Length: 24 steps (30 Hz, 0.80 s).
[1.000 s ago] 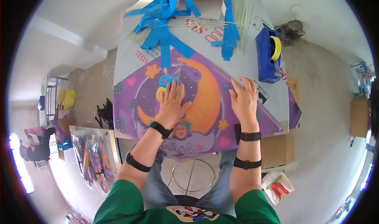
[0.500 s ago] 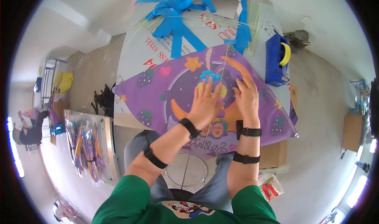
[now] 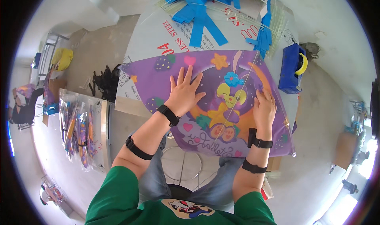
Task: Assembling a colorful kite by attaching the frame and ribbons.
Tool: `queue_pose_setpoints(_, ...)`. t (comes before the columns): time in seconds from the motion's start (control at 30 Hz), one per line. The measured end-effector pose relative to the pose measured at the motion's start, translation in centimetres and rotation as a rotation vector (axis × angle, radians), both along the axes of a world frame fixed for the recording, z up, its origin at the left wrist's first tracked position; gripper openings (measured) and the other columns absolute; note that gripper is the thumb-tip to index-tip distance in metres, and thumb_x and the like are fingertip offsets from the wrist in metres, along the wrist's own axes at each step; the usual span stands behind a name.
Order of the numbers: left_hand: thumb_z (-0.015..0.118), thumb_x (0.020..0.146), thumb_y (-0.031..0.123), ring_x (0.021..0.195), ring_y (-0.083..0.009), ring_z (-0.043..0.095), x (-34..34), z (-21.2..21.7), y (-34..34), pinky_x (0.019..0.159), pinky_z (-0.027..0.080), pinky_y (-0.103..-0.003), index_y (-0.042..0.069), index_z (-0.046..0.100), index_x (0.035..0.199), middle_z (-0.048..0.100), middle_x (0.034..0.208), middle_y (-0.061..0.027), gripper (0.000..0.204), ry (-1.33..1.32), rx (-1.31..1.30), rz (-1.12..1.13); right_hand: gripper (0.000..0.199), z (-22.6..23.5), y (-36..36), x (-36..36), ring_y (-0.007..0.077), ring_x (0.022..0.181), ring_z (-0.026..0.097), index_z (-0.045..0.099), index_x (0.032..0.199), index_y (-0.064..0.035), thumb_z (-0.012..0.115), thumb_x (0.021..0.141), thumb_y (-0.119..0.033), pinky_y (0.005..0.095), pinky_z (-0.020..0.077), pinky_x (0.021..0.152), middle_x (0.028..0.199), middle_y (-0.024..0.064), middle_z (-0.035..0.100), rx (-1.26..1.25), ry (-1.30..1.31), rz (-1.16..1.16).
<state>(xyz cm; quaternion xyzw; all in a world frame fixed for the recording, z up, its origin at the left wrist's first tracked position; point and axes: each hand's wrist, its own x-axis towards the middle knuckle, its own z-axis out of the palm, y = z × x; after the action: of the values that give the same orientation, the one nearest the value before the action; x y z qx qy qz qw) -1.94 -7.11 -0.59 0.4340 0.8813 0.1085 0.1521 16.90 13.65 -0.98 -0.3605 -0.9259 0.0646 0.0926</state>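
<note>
A purple triangular kite (image 3: 136, 82) with a cartoon figure lies spread in front of me on the sheet-covered table. A thin pale rod (image 3: 243, 90) runs slanting down its middle. My left hand (image 3: 184, 91) rests flat on the kite's left half, fingers spread, holding nothing. On the right half, beyond the rod, lies my right hand (image 3: 265, 108), its fingers slightly bent and touching the fabric. Nothing shows in its grasp. Black straps circle both my forearms.
Blue strips (image 3: 202, 21) and bundles of thin pale rods (image 3: 282, 25) lie at the table's far side. A blue tape dispenser (image 3: 290, 68) with yellow tape stands at its right edge. Bagged, colourful kite parts (image 3: 81, 132) rest on a lower surface at left. Other people are farther off.
My left hand has slid left off the cartoon figure. The kite now sits turned a little, its top tip further right in view. My right hand stays on the right half.
</note>
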Motion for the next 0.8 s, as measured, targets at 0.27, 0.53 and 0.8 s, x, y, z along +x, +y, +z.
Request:
queue_pose_setpoints(0.27, 0.057, 0.085, 0.037, 0.134, -0.0389, 0.019, 0.3, -0.8, 0.5, 0.105, 0.02, -0.057, 0.013, 0.034, 0.137, 0.019, 0.146, -0.0187, 0.061, 0.061, 0.094, -0.026, 0.026, -0.1, 0.3, -1.2, 0.0312, 0.111, 0.051, 0.065, 0.105, -0.0086, 0.062, 0.079, -0.013, 0.0413, 0.0424, 0.09, 0.119, 0.0094, 0.056, 0.017, 0.096, 0.003)
queue_pose_setpoints(0.53, 0.059, 0.084, 0.036, 0.134, -0.0391, 0.021, 0.4, -1.1, 0.7, 0.105, 0.02, -0.056, 0.013, 0.036, 0.137, 0.022, 0.145, -0.019, 0.062, 0.032, 0.138, -0.055, 0.028, -0.7, 0.4, -1.4, 0.0319, 0.112, 0.051, 0.063, 0.109, -0.0077, 0.058, 0.083, -0.015, 0.0385, 0.042, 0.093, 0.12, 0.0139, 0.056, 0.056, 0.043, 0.115)
queue_pose_setpoints(0.8, 0.059, 0.084, 0.036, 0.134, -0.0385, 0.021, 0.1, -0.6, 1.2, 0.106, 0.02, -0.056, 0.013, 0.037, 0.136, 0.022, 0.145, -0.0189, 0.061, -0.019, 0.188, -0.063, 0.023, -0.2, 0.5, -1.6, 0.0306, 0.107, 0.055, 0.067, 0.1, -0.0071, 0.063, 0.078, -0.012, 0.039, 0.0443, 0.089, 0.113, 0.0129, 0.06, 0.043, 0.101, -0.016)
